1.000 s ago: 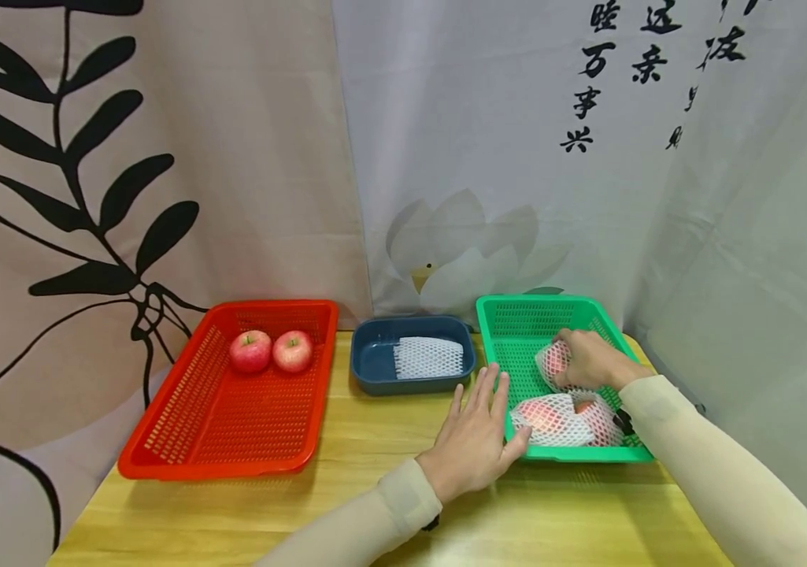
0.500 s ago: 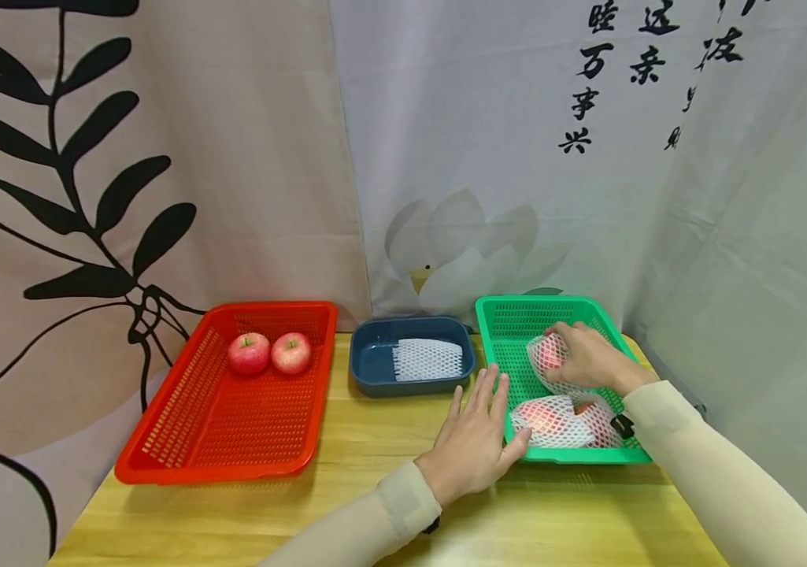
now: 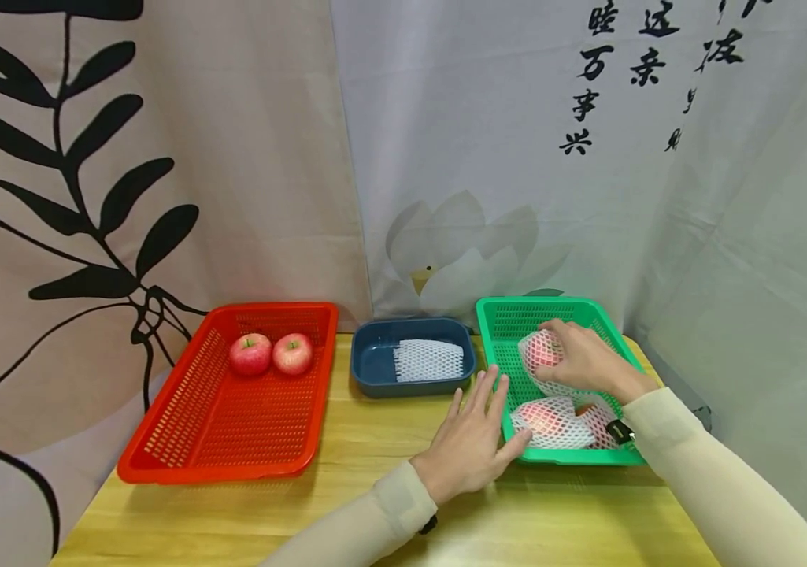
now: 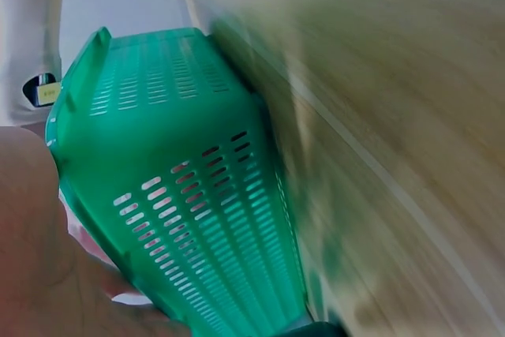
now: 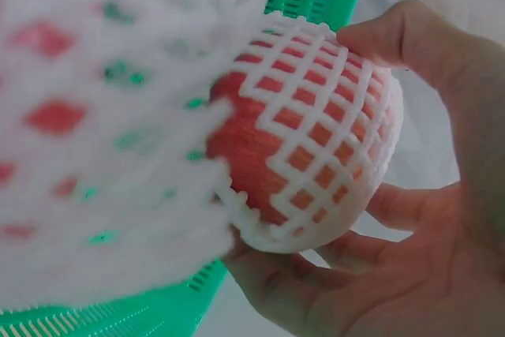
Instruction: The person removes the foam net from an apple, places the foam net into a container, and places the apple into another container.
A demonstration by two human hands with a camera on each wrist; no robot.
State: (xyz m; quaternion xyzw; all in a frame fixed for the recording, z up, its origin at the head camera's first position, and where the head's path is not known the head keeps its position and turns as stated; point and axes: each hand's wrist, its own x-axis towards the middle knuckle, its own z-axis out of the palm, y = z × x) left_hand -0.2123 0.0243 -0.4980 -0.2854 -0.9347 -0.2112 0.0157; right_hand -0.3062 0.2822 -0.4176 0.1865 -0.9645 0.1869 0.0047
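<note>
My right hand grips an apple in a white foam net, thumb on one side and fingers curled under it. It is over the green basket. Two more netted apples, one in a white net and one beside it, lie at the basket's near end. In the right wrist view their netting looms blurred at left. My left hand is spread with straight fingers at the basket's near left rim. In the left wrist view this hand lies along the rim, overlapping it.
A red basket on the left holds two bare apples. Between the baskets stands a dark blue tray with a white foam net in it. A curtain hangs behind the wooden table.
My right hand has drawn the netted apple leftward within the green basket, showing more of it. The left hand stays nearly still at the rim.
</note>
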